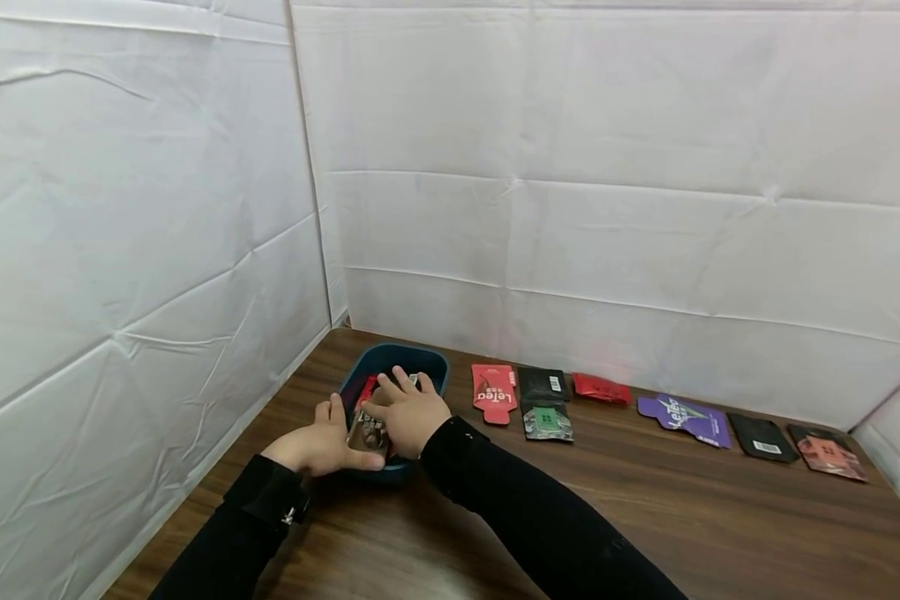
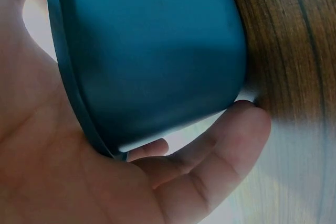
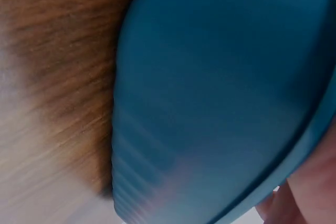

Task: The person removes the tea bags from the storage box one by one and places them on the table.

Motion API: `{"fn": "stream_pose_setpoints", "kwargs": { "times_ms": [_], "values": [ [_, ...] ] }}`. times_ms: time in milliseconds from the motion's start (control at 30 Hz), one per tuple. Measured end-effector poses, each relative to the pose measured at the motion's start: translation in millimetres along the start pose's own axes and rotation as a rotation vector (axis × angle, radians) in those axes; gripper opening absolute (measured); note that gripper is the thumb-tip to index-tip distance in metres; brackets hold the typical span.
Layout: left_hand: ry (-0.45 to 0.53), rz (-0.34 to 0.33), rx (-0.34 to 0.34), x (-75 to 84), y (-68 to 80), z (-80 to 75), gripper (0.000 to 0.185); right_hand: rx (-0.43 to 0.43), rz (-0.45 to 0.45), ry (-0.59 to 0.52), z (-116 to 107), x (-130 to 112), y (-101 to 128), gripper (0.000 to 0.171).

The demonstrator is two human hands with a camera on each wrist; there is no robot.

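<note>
A dark blue plastic bin (image 1: pixel 433 360) stands on the table near the left wall, with a red packet (image 1: pixel 367 388) and a brownish packet (image 1: pixel 367 435) inside. At its near left corner my left hand (image 1: pixel 311 446) holds the bin, thumb along the near rim. The left wrist view shows those fingers around the bin's outer wall (image 2: pixel 157 51). My right hand (image 1: pixel 412 417) reaches over the right rim, fingers spread above the packets; whether it touches them is unclear. Under the right wrist only the bin's ribbed outer wall (image 3: pixel 210 87) and part of the hand show.
Right of the bin, flat packets lie along the back wall: a red LeTea one (image 1: pixel 493 385), a black one (image 1: pixel 543 383), a green-labelled one (image 1: pixel 546 419), a shiny red one (image 1: pixel 602 388), a purple LeTea one (image 1: pixel 686 419), another black one (image 1: pixel 762 437) and a pink-labelled one (image 1: pixel 827 452).
</note>
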State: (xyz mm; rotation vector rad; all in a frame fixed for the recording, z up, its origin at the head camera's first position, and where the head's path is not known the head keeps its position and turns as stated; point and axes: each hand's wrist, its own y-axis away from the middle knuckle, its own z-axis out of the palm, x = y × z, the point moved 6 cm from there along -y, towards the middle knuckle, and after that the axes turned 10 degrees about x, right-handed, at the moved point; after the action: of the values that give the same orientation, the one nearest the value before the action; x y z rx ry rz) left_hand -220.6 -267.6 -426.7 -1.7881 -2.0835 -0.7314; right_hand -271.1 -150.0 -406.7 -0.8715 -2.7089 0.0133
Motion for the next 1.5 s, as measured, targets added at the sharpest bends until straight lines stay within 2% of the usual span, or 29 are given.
{"fn": "stream_pose_setpoints", "kwargs": {
  "times_ms": [167,267,500,767,967,1033,1100,1233,1367,1500],
  "values": [
    [0.012,-0.001,-0.008,-0.9,0.8,0.6,0.137,-0.079,-0.004,0.015,1,-1,1,0.076],
    [0.010,-0.001,-0.005,-1.3,-0.2,0.1,0.138,-0.092,0.001,0.016,0,0,0,0.073],
    [-0.001,-0.006,-0.009,-0.6,-0.8,0.1,0.139,-0.071,0.017,0.031,4,3,-3,0.062],
    [-0.040,0.000,-0.007,-1.6,-3.2,2.2,0.136,-0.005,0.006,0.062,2,8,-3,0.055],
    [-0.056,0.005,-0.001,-0.6,-2.1,1.0,0.137,0.030,0.000,0.030,-1,22,1,0.045],
    [-0.061,0.010,0.002,-0.7,-2.0,0.4,0.137,0.059,-0.014,0.029,-4,28,2,0.044],
    [-0.060,0.010,0.003,-1.3,-2.3,0.1,0.138,0.122,-0.038,0.020,-8,35,4,0.042],
    [-0.044,0.006,-0.008,-1.9,-2.4,0.6,0.137,0.334,-0.088,-0.025,-16,52,8,0.029],
    [-0.049,0.010,-0.008,-1.6,-3.4,0.6,0.137,0.518,-0.115,-0.128,-26,74,18,0.020],
    [-0.080,0.014,0.000,-2.3,-4.5,0.2,0.136,0.576,-0.095,-0.244,-36,100,34,0.019]
  ]
}}
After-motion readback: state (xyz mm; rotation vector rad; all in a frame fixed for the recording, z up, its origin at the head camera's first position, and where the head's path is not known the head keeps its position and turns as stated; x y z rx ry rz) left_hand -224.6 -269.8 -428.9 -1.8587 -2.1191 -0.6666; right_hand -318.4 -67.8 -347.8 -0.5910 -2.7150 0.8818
